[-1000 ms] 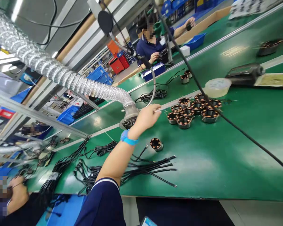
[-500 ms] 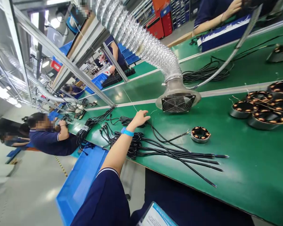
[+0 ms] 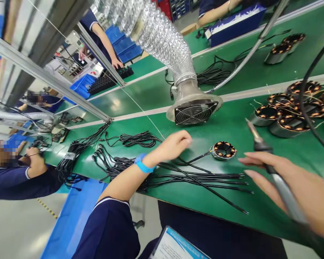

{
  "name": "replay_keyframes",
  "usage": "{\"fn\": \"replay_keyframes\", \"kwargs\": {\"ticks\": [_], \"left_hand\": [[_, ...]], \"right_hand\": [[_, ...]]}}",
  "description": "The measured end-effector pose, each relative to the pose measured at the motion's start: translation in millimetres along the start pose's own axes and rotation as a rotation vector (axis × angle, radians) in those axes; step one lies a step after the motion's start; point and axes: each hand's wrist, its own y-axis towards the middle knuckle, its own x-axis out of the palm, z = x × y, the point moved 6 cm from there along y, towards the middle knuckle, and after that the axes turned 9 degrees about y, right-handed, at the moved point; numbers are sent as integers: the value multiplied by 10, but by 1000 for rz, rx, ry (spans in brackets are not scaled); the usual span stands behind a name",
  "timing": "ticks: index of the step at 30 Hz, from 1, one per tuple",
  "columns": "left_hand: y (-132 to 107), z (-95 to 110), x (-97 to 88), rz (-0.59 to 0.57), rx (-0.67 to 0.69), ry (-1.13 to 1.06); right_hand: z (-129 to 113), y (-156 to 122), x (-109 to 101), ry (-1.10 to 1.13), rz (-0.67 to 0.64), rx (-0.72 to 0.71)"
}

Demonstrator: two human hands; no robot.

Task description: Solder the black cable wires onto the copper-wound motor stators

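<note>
Left hand point(image 3: 175, 144) hovers loose-fingered and empty over the black cables point(image 3: 205, 177), just short of the lone stator point(image 3: 223, 150) on the green worktop point(image 3: 226, 126), right hand point(image 3: 307, 187) wrapped round the soldering iron point(image 3: 259, 145), tip raised, extraction fan point(image 3: 193, 112) behind, more stators point(image 3: 286, 122) clustered right.

Bright, even overhead light fills the tilted wide-angle view, leaving pale glare patches on the glossy green table point(image 3: 232, 126) and a sheen on the foil duct point(image 3: 162, 36), with only soft shadows, while the right hand point(image 3: 309, 190) and its soldering iron point(image 3: 282, 187), close to the lens, blur and the edges stretch.
</note>
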Motion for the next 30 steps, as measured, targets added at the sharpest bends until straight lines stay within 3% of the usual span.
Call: {"fn": "replay_keyframes", "kwargs": {"ticks": [3,8,13,18,22,26,30], "left_hand": [[-53,250,233,-29,121,-100],[-116,226,349,78,128,-140],[-152,131,376,91,77,-176],[-159,146,379,116,86,-149],[-196,229,390,185,239,12],[-216,305,514,150,410,224],[-182,302,486,226,409,121]], "right_hand": [[-144,281,250,-1,3,-110],[-167,385,459,-15,4,-109],[-107,343,507,54,-9,-18],[-142,354,520,70,0,-52],[-146,357,522,133,10,-65],[-97,350,560,238,17,-53],[-89,350,554,228,25,-70]]}}
